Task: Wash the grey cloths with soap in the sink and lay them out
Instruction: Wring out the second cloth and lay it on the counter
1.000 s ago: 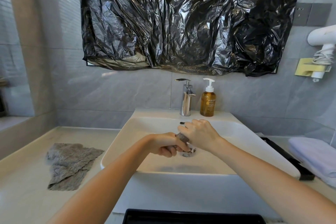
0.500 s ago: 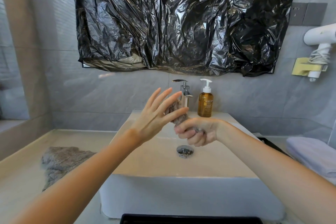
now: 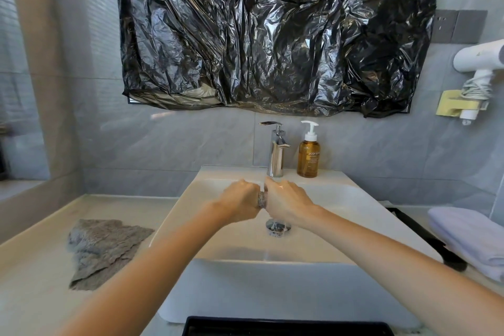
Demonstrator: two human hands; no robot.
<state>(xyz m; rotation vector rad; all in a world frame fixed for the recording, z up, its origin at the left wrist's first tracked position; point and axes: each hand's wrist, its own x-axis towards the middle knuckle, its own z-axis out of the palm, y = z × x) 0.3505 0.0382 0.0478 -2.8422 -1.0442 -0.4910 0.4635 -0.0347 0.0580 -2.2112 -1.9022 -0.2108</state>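
We think this is the rinsing step. In the middle of the frame, our left hand (image 3: 240, 203) and our right hand (image 3: 286, 204) meet over the white sink (image 3: 218, 229), just under the tap (image 3: 276, 150). A thin stream of water (image 3: 261, 185) falls between them. It lands on the wadded grey cloth (image 3: 261, 199), which is squeezed into a small roll. Only a little strip of it shows between the two hands. The grip of each hand is curled tight round one end of the roll, and the knuckles almost touch. The drain (image 3: 278, 226) sits right below, near the bottom of the bowl.

The soap bottle (image 3: 308, 154) stands just beside the tap, at the back of the sink. We cannot see any foam, so we cannot tell if this cloth has had its soap.

A flat grey cloth (image 3: 103, 248) lies spread out on the tabletop (image 3: 32, 281) at the lower left of the frame. So we guess one cloth is laid out and this one is not done.

Next, we think the roll needs a good twist, one hand turning each way, to push the water out. Then it needs to be opened up and laid flat beside the other one.
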